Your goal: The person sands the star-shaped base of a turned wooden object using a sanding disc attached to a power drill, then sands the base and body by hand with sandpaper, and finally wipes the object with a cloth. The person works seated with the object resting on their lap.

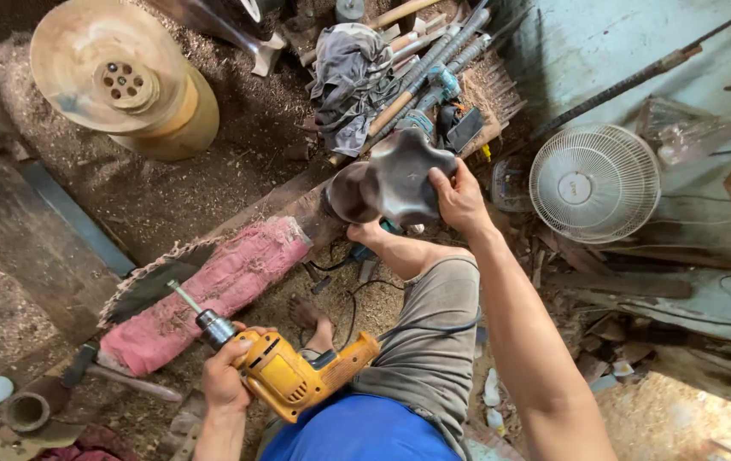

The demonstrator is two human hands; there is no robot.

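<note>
**Workshop floor: drill and carved bowl in hand**

- Left hand (227, 376): fingers closed around the grip of a yellow drill (293, 371), near left. The bit points up and to the left, away from the body and clear of the knee.
- Right hand (459, 201): fingers clamped over the rim of a dark lobed wooden bowl (391, 181), held out in mid scene above the knee, hollow side turned from the camera, probably to present its back for working.
- Pink padded roll (212, 294): lies slantwise on the sawdust floor, just beyond the drill.
- Lathe disc (114, 72): far left, on a yellow drum.
- Tool pile and grey rag (348, 72): far centre, behind the bowl.
- White fan (594, 182): right, grille facing the camera.
- Bare foot (310, 318): on the shavings, between roll and knee.
</note>
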